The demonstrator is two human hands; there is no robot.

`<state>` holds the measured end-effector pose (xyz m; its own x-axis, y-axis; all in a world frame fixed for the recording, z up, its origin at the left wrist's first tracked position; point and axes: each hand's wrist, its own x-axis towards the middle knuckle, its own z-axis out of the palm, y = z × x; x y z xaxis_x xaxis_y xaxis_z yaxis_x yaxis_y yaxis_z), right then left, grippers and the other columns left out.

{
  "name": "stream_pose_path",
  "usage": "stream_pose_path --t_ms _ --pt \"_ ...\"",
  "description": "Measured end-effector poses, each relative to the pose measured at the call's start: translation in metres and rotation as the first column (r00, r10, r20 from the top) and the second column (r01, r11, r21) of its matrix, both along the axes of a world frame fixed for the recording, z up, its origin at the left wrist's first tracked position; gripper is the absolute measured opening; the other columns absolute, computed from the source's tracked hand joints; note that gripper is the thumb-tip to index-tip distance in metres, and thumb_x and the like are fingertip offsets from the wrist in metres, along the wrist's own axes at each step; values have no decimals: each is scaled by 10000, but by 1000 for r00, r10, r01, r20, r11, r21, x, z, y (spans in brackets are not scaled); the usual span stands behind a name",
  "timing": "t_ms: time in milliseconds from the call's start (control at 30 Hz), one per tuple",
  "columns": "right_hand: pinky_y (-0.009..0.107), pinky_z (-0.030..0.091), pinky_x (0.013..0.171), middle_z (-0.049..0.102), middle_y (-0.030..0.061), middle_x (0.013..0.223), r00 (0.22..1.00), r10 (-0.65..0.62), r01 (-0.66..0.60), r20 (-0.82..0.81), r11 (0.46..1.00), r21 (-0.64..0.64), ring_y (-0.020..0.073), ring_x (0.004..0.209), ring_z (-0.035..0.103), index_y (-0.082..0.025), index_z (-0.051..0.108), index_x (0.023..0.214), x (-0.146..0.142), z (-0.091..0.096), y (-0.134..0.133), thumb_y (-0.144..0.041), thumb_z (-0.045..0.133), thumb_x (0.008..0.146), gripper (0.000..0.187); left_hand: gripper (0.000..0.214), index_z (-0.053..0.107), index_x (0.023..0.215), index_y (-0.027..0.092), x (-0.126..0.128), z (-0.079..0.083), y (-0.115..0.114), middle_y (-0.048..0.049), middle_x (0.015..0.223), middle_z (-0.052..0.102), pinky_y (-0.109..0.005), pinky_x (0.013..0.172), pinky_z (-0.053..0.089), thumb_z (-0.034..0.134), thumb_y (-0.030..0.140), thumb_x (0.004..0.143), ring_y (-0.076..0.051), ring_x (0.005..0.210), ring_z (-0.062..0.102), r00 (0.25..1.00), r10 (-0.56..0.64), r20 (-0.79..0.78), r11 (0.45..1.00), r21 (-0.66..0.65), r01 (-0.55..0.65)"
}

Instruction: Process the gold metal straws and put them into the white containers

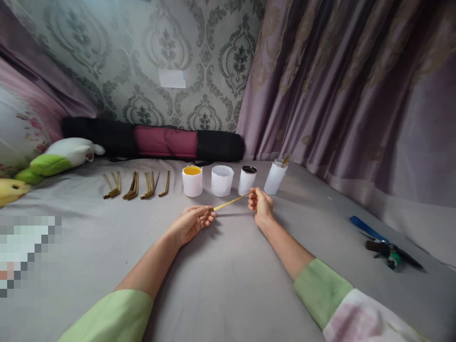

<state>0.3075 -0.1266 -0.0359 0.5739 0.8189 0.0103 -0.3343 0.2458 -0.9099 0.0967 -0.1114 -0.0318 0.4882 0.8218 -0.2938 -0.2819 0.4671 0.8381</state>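
A thin, straight, golden-tan strip (230,204) stretches between my two hands above the grey sheet. My left hand (194,223) pinches its lower end, and my right hand (261,206) grips the upper end between thumb and fingers. Just beyond stand four white-wrapped containers: a cup with a yellow inside (193,184), a plain white cup (222,181), a dark-mouthed cup (247,183) close to my right hand, and a tilted-looking jar (275,178) with brownish sticks at its mouth. To the left lie several bent golden strips (131,186) in small groups.
Behind the cups a black and maroon roll (166,142) lies along the wall. Plush toys (57,159) rest at the left. Keys with a blue strap (370,229) lie at the right, near the purple curtain (302,80). A pixelated patch covers the left edge.
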Motion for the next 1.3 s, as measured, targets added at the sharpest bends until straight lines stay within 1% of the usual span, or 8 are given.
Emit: stream_pose_path --t_ms 233,567,833,967,1100,1300 --pt "159 261 293 505 -41 506 1000 -6 6 12 1000 -20 39 357 399 -147 562 717 0 3 -2 -366 594 652 230 97 568 818 59 -1 -1 0 -98 704 619 -171 494 456 552 111 737 -90 559 566 999 -7 35 1000 -2 7" --pt "154 257 300 518 -32 511 999 1 0 51 999 -32 40 363 408 -139 565 705 0 8 -5 -301 587 645 175 93 573 817 56 -4 -2 -1 -105 716 614 -173 505 451 545 76 731 -89 570 562 996 -22 88 1000 19 21" --pt "152 274 312 531 -27 522 997 16 -14 72 999 -29 41 378 416 -144 565 706 1 11 -10 -321 607 632 196 106 575 825 63 -6 -7 2 -99 726 615 -175 514 462 566 131 744 -88 576 566 992 -64 110 998 15 63" --pt "152 274 312 526 -26 515 994 -12 16 109 999 -33 41 378 412 -143 557 686 2 17 -16 -328 612 629 202 85 578 813 70 -7 -5 1 -95 724 621 -178 534 476 552 126 753 -88 582 569 994 -61 93 998 16 60" --pt "150 282 312 527 -23 516 988 -38 44 147 998 -37 42 383 416 -146 555 679 10 25 -22 -327 609 635 194 97 583 824 74 -8 -2 -1 -111 769 632 -184 545 487 566 114 738 -97 600 577 996 -51 74 999 22 49" --pt "156 284 306 523 -26 517 975 -89 93 203 996 -9 50 380 422 -155 555 680 35 40 -30 -329 612 633 189 112 587 836 73 -9 -3 1 -114 789 631 -186 572 498 571 96 728 -95 614 584 995 -33 97 999 -10 34"
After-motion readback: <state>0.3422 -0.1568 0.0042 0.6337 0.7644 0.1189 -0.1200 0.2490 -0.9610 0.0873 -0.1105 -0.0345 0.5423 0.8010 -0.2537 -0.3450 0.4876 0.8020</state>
